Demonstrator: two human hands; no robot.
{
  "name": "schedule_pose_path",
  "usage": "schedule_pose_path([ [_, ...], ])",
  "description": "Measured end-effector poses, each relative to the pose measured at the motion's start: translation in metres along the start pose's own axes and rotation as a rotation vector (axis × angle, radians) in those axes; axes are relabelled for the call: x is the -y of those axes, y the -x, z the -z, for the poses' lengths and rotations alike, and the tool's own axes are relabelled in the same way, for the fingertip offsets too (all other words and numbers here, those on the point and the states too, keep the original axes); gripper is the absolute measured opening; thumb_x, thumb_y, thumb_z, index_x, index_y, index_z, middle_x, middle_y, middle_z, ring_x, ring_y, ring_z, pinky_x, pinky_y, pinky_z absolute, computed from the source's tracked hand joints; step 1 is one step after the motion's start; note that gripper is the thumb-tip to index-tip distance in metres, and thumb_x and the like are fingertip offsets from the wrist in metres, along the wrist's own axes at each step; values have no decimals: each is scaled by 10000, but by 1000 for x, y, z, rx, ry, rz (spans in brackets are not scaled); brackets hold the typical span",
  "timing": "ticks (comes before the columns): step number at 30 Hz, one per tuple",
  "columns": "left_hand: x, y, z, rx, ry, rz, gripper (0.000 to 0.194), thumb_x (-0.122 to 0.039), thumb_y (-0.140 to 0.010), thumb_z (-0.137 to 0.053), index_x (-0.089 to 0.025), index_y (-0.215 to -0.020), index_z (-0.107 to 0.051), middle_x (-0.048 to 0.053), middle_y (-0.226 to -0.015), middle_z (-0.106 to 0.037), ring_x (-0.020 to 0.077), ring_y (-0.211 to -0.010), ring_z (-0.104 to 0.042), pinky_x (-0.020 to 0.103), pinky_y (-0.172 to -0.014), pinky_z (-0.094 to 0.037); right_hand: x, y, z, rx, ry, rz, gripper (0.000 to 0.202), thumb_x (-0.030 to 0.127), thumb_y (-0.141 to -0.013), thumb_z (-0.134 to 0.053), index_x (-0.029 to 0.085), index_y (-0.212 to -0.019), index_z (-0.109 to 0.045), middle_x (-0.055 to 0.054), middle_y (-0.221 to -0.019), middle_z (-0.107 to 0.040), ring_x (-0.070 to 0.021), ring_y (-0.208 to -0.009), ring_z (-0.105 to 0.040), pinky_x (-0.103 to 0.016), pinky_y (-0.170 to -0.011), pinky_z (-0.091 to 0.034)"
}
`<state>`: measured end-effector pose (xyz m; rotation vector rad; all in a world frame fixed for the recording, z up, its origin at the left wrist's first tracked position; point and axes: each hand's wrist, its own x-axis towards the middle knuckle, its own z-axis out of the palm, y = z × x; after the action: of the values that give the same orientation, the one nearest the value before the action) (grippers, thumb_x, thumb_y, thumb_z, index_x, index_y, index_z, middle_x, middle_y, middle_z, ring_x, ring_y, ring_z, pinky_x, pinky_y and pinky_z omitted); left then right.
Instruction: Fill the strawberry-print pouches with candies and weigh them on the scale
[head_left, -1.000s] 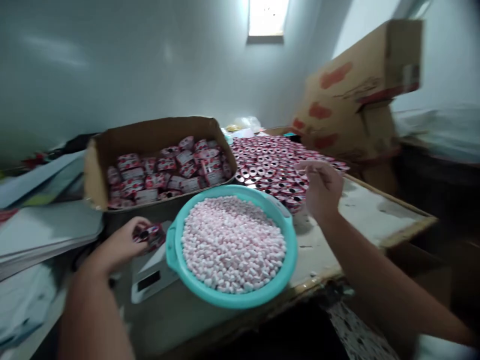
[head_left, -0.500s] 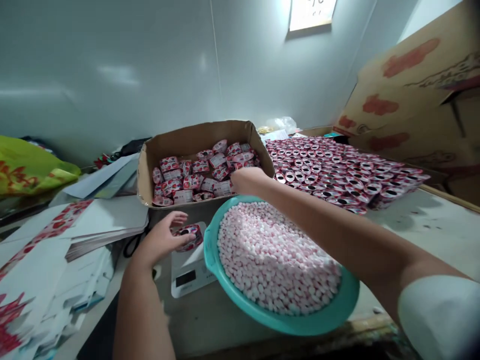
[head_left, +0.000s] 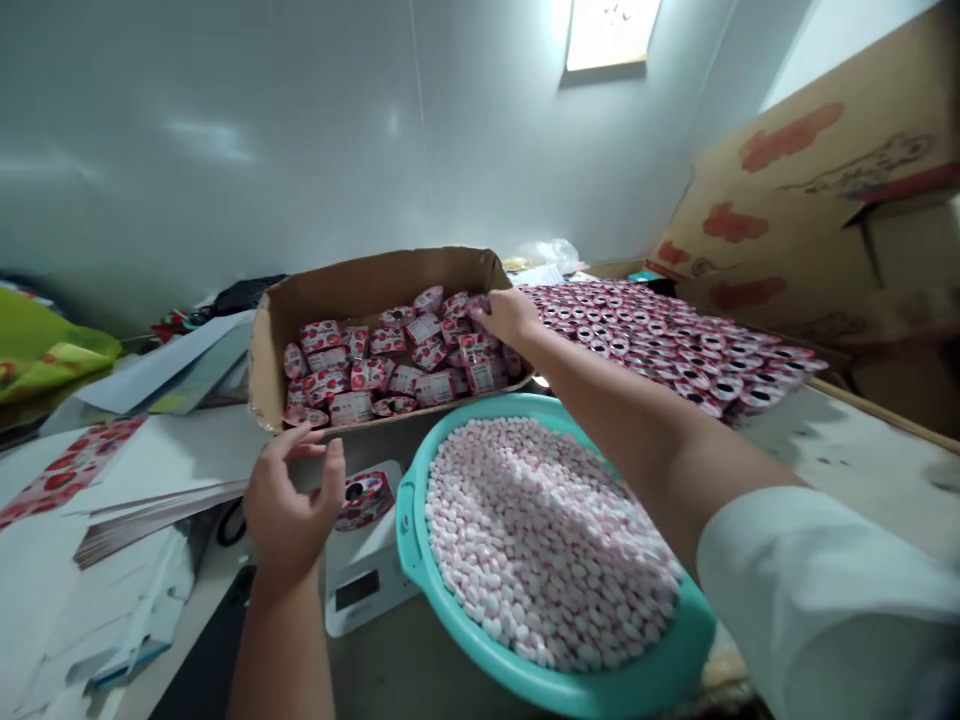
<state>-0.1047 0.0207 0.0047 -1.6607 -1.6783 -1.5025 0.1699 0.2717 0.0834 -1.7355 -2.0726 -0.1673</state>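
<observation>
My left hand (head_left: 294, 505) is open, thumb and fingers apart, holding nothing. It hovers just left of a small strawberry-printed container (head_left: 364, 499) with a dark round opening, which rests on a white digital scale (head_left: 382, 595). My right hand (head_left: 513, 318) reaches over the right side of a cardboard box (head_left: 262, 365), its fingers closed on a small pink printed container (head_left: 478, 305). Several more such containers (head_left: 372, 374) lie jumbled inside the box. Below the right forearm sits a turquoise basin (head_left: 411, 520) full of pale pink and white candies (head_left: 540, 540).
To the right stand many printed containers (head_left: 637, 330) in tight rows, with dark openings on top. A large carton (head_left: 780, 220) leans behind them. At left lie stacked white printed sheets (head_left: 172, 440) and a yellow-green bag (head_left: 52, 345). A lit paper (head_left: 611, 35) hangs on the wall.
My right hand has moved from the box's front right corner farther in along its right side. My left hand has drawn back from the container on the scale and opened wider. The view has shifted slightly.
</observation>
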Motion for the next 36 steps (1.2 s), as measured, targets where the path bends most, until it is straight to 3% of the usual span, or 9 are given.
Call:
schedule_pose_path([
  [3, -15, 0, -1, -109, 167, 41, 419, -315, -793, -696, -190, -1164, -548, 60, -948, -654, 196, -784, -660, 397, -860, -557, -12, 33, 25, -168, -226, 47, 372, 460, -963, -456, 156, -1064, -647, -123, -1058, -687, -245, -1009, -613, -343, -895, -470],
  [5, -30, -2, -4, -72, 330, 105, 485, -336, -777, -716, -206, -1202, -522, 57, -994, -642, 193, -820, -663, 383, -846, -564, -6, 77, 40, -224, -606, 127, 332, 499, -944, -505, 187, -986, -612, -82, -978, -664, -210, -933, -614, -339, -846, -500],
  [8, -56, -3, -14, 233, 604, 207, 735, -432, -692, -791, -225, -1314, -459, 86, -1156, -636, 216, -956, -676, 359, -869, -568, 21, 160, 49, 18, -1341, 73, 362, 584, -925, -512, 232, -1008, -521, -46, -984, -624, -168, -859, -630, -329, -746, -554],
  [11, -81, 1, -30, 544, 759, 385, 831, -550, -640, -810, -197, -1328, -504, 114, -1232, -648, 274, -1085, -663, 360, -919, -557, 44, 223, 46, 298, -1619, -112, 396, 592, -872, -590, 221, -962, -486, -35, -950, -607, -158, -834, -629, -335, -733, -578],
  [16, -102, 15, -61, 670, 799, 496, 725, -553, -686, -793, -127, -1245, -613, 126, -1175, -706, 300, -1089, -670, 369, -925, -555, 25, 238, 40, 264, -1046, 20, 345, 468, -897, -568, 199, -1114, -588, -106, -1173, -631, -249, -1087, -612, -440, -962, -509],
  [21, -100, 21, -63, 666, 590, 334, 641, -432, -672, -814, -137, -1219, -658, 98, -1183, -718, 275, -1096, -675, 358, -965, -546, -34, 238, 39, 435, -373, 171, 798, 601, -758, -701, 150, -1398, -547, -208, -1621, -226, -420, -1473, -247, -537, -1165, -306],
  [27, -102, 24, -57, 771, 490, 294, 442, -304, -696, -735, -140, -1106, -713, 64, -1017, -753, 263, -954, -705, 350, -880, -566, -49, 238, 39, 907, -282, 405, 1168, 661, -549, -838, 295, -1551, -362, -184, -1636, -213, -465, -1473, -218, -610, -1134, -300],
  [31, -100, 27, -60, 760, 485, 235, 388, -297, -710, -722, -142, -1066, -723, 76, -1022, -733, 258, -954, -691, 340, -877, -549, -40, 237, 42, 925, -246, 520, 1251, 608, -455, -902, 303, -1545, -370, -195, -1572, -322, -470, -1425, -316, -560, -1095, -365],
  [36, -97, 27, -58, 812, 527, 51, 365, -199, -735, -692, -186, -1098, -726, 68, -1116, -691, 226, -1055, -655, 298, -933, -510, -39, 247, 52, 884, -300, 520, 1038, 621, -606, -831, 220, -1491, -467, -176, -1325, -498, -354, -1140, -570, -417, -930, -492],
])
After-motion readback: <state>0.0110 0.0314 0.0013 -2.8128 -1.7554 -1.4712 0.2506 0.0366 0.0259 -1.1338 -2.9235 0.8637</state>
